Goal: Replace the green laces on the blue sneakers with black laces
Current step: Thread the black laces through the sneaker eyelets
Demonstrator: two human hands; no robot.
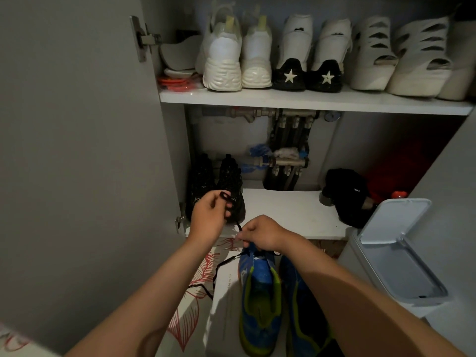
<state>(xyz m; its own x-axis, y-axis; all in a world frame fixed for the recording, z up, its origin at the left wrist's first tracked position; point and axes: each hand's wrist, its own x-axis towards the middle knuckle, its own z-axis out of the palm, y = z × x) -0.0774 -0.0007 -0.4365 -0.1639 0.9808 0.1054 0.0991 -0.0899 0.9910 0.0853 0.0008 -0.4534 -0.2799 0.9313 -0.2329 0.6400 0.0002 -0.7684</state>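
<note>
Two blue sneakers with lime-green trim stand side by side on the floor, the left sneaker (258, 300) in full sight and the right sneaker (304, 310) partly hidden by my right forearm. A black lace (224, 265) runs from the left sneaker's front eyelets and trails loose to the left. My left hand (210, 216) is raised above the shoe and pinches a loop of that lace. My right hand (260, 234) pinches the lace just above the shoe's toe end. No green laces are in sight.
An open shoe cabinet stands ahead. Black sneakers (219, 186) sit on its lower shelf (288, 215), with a black bag (347, 194) at the right. White shoes line the upper shelf (309, 100). A grey lidded bin (396, 251) stands right; the cabinet door (77, 150) is left.
</note>
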